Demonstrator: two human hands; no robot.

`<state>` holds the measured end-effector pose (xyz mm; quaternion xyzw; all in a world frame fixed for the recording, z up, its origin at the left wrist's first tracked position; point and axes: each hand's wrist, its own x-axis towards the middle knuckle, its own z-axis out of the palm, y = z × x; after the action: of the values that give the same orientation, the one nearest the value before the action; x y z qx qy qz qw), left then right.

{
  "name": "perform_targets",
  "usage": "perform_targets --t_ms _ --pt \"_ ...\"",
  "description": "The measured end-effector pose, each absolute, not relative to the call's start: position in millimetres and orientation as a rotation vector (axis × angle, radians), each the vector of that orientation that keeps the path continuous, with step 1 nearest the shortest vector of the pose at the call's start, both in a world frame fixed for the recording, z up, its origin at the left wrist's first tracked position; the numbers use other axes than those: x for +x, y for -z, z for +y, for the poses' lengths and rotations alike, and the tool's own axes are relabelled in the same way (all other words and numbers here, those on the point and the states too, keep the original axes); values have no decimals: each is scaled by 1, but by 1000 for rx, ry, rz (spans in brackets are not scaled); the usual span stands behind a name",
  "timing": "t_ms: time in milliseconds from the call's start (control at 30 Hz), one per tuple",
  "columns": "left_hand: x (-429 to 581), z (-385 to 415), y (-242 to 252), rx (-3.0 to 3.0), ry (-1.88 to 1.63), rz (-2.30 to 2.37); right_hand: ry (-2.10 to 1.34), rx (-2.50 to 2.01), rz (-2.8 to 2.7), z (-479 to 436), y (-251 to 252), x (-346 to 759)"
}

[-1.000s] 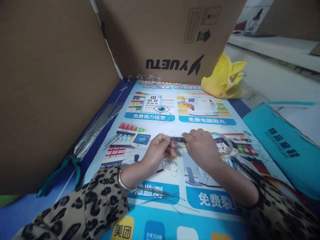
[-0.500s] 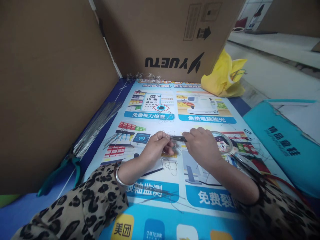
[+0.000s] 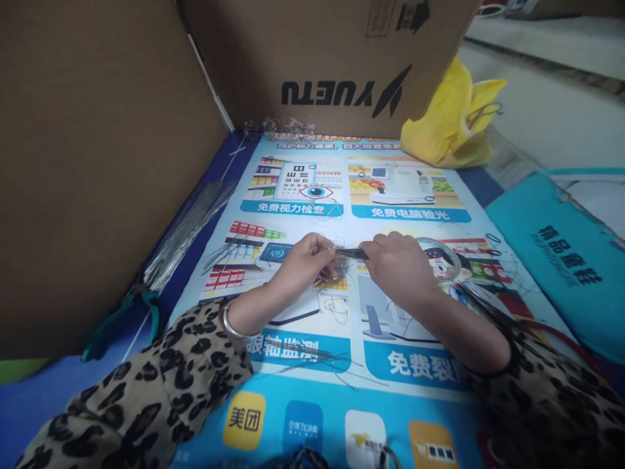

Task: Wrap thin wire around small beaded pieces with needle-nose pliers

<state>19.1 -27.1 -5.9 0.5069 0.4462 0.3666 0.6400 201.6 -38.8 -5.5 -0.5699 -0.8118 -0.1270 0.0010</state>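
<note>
Observed near the middle of the poster (image 3: 293, 387) spread over the tabletop (image 3: 39, 407): a fine wire (image 3: 334, 247) is pinched between thumb and fingers of the left hand (image 3: 312, 259), right at the tip of dark pliers (image 3: 352, 253). These appear to be pliers; their rear part is hidden in the right hand (image 3: 398, 266), which is closed firmly around them. Whether the wire is bitten by the tip cannot be told. The wire is judged very light, springy and slippery, easily kinked; it is best held close to the tip, where little flex is left. The pliers are judged stiff and heavier, best gripped well back. Along the tabletop's left edge, a bundle of straight wires (image 3: 188, 238) is laid beside green-handled pliers (image 3: 124, 319).
</note>
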Motion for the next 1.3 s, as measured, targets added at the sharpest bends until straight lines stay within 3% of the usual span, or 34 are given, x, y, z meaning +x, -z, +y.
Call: perform_targets --t_ms 500,1300 --pt "-3 -4 24 2153 -984 1210 494 -1789 -2575 -38 0 200" --pt "-3 0 19 2567 -835 1217 610 -1701 -2580 -34 8 198"
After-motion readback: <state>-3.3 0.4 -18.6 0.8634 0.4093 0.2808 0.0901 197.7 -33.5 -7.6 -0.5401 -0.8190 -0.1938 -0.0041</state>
